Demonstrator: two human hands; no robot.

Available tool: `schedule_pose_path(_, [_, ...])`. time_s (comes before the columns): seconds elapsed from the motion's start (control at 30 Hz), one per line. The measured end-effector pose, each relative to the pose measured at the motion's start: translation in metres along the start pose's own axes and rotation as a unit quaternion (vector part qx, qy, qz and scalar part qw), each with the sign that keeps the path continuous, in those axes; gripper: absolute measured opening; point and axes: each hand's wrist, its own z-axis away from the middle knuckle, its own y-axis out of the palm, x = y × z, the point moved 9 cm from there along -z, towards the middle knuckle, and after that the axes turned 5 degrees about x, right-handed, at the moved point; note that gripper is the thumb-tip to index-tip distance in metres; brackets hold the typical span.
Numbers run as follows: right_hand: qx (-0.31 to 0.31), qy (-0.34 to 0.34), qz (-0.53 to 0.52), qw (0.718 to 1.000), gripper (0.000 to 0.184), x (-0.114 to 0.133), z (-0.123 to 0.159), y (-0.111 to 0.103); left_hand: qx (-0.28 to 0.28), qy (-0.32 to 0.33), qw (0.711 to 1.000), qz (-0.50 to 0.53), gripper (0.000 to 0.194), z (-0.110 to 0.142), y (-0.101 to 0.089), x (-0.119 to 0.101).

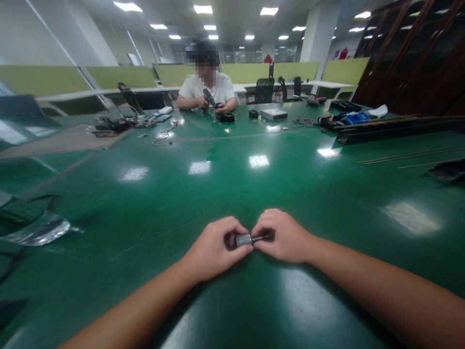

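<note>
My left hand (pixel 218 247) is closed around a small silver cylinder (pixel 243 240), thumb below and fingers above. From the cylinder's right end sticks a thin, dark, ridged shaft (pixel 259 238), perhaps a screw or a spring; I cannot tell which. My right hand (pixel 285 236) is closed round that shaft, its fingertips meeting those of the left hand. The cylinder lies roughly level, just over the glossy green tabletop (pixel 232 194). Its left end is partly hidden within my left palm.
Across the table a person in a white shirt (pixel 225 86) holds a power drill (pixel 209 97) over a black part (pixel 225 117). A white box (pixel 274 114) stands right of it. Long black channels (pixel 395 132) and thin rods (pixel 410 154) lie right. Clear film (pixel 39 232) lies left.
</note>
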Motion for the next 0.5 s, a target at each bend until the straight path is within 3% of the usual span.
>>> schedule_pose_path(0.5, [0.01,-0.002,-0.008,1.0,0.008,-0.0007,0.0012,-0.002,0.0,0.006,1.0,-0.017,0.015,0.0008,-0.0016,-0.0031])
